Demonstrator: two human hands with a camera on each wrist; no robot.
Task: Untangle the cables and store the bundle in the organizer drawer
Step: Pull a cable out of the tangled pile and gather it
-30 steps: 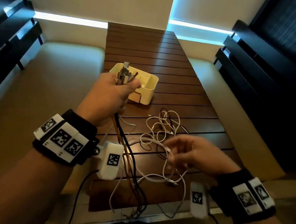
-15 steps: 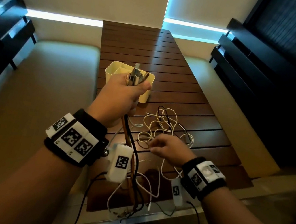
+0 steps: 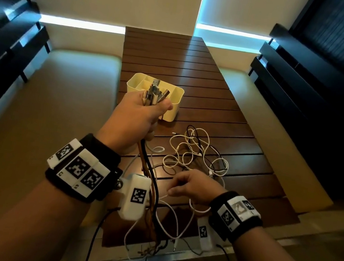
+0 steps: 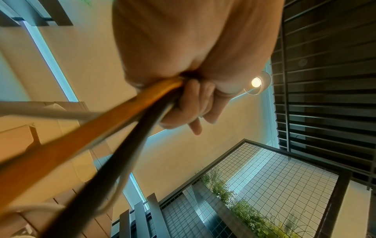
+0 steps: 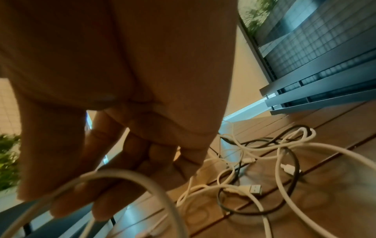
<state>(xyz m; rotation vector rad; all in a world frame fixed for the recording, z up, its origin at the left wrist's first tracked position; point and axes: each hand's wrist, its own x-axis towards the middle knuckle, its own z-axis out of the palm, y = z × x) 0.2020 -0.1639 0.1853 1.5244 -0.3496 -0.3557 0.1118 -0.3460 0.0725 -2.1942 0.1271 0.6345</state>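
My left hand (image 3: pixel 144 115) is raised in a fist around a bundle of cable ends, whose plugs (image 3: pixel 154 95) stick up above it. Orange, black and white cables (image 3: pixel 149 171) hang from the fist down to the table's near edge. In the left wrist view the fingers (image 4: pixel 193 103) curl round these cables (image 4: pixel 126 109). A pale yellow organizer (image 3: pixel 175 110) stands just behind the fist. A tangle of white and black cables (image 3: pixel 196 154) lies on the table. My right hand (image 3: pixel 185 187), palm down at the tangle's near side, pinches a white cable (image 5: pixel 130 174).
The dark slatted wooden table (image 3: pixel 176 64) runs away from me, with a metal strip (image 3: pixel 170 257) along its near edge. Cushioned benches (image 3: pixel 63 103) (image 3: pixel 263 126) flank it, backed by dark slatted rails. Loose plugs (image 5: pixel 255 189) lie within the tangle.
My right hand has turned palm down, moved left and towards me, and taken a white cable between its fingers. The left fist has stayed up with its bundle.
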